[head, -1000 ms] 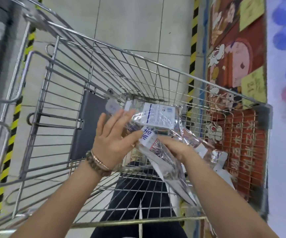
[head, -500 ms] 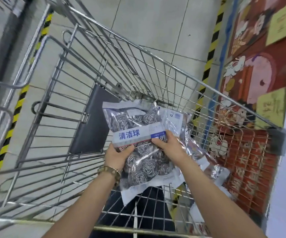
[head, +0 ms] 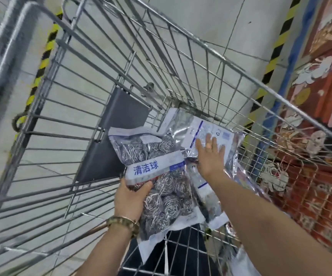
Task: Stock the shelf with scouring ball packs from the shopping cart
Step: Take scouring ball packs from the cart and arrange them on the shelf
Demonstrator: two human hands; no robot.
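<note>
The scouring ball pack I have picked sits just left of the frame's centre, raised inside the shopping cart and tilted, its top edge toward the upper left. It is a clear bag of steel-wool balls with a blue-and-white label band across the front. My left hand grips it at the lower left edge, thumb curled over the front just under the band, which I judge is enough to carry so light a bag one-handed and free the other hand.

My right hand is spread, fingers straight, laid flat on the white back label of a second pack lying against the far end of the cart, right of centre. It holds nothing yet. I read this as reaching for a second bag so both go to the shelf together. A third pack lies under my right forearm, between the other two. The slick film could slide under flat fingers, so a pinch at the bag's edge seems wiser.

A beaded bracelet circles my left wrist. The cart's grey seat flap sits left of the raised pack. Yellow-black hazard tape runs along the floor at upper left, and a red illustrated panel fills the right edge. The shelf is not in view.
</note>
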